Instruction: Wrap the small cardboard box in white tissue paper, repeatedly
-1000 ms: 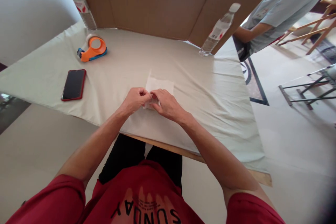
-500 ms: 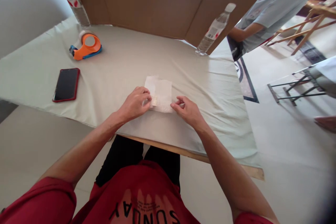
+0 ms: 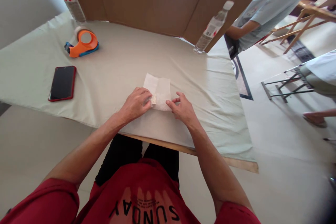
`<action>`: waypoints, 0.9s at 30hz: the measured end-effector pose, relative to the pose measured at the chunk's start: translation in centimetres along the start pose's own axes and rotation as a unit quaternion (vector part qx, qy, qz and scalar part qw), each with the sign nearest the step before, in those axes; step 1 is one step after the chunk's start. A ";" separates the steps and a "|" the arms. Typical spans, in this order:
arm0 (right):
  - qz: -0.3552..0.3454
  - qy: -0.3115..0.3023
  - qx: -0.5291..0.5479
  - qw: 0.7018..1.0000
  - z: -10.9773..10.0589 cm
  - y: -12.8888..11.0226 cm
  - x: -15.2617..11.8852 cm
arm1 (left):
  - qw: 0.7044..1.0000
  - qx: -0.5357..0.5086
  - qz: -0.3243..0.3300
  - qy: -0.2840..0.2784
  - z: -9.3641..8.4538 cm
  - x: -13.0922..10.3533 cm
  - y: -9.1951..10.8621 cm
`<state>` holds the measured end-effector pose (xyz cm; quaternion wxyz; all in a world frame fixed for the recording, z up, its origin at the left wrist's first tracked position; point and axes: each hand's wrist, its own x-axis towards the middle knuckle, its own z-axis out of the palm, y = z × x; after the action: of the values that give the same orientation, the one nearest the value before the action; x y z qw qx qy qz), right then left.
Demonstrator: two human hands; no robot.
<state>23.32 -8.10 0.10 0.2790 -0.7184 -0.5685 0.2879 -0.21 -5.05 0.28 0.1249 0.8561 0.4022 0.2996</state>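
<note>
A thin white tissue (image 3: 163, 89) lies on the cloth-covered table in front of me, creased down its length. My left hand (image 3: 138, 101) has curled fingers closed on its left lower edge. Beside those fingertips is a small cream-coloured piece (image 3: 154, 99), too small to name. At the tissue's right lower edge rests the thumb of my right hand (image 3: 181, 106); its index finger is raised and apart from the thumb.
An orange tape dispenser (image 3: 84, 43) and a red-cased phone (image 3: 63, 83) lie at the left. Two water bottles (image 3: 71, 1) (image 3: 211, 29) stand against a cardboard screen (image 3: 147, 3). A person in a light shirt (image 3: 273, 10) is beyond the table's right side.
My right thumb has moved slightly left over the tissue's right edge, and the index finger has lifted. My left hand keeps its hold. The whole view has shifted a little.
</note>
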 end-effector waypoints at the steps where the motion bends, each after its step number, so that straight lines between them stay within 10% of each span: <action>1: 0.012 -0.014 0.016 1.000 0.0 -0.2 0.1 | 1.000 0.001 -0.004 0.003 0.1 0.0 0.1; 14: 0.037 -0.120 0.053 0.991 0.1 -1.5 3.0 | 0.999 -0.015 -0.029 0.003 0.2 0.0 0.1; 19: -0.052 -0.079 0.086 0.992 0.2 -1.3 3.1 | 0.999 -0.022 -0.027 0.004 0.4 0.0 0.0; 27: 0.017 -0.083 0.109 0.990 1.3 -2.7 1.2 | 0.999 0.052 -0.005 -0.010 0.0 0.3 0.3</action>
<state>20.82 -6.26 1.01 0.3019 -0.6670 -0.5428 0.4116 0.12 -5.03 0.60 0.0860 0.8625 0.4201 0.2687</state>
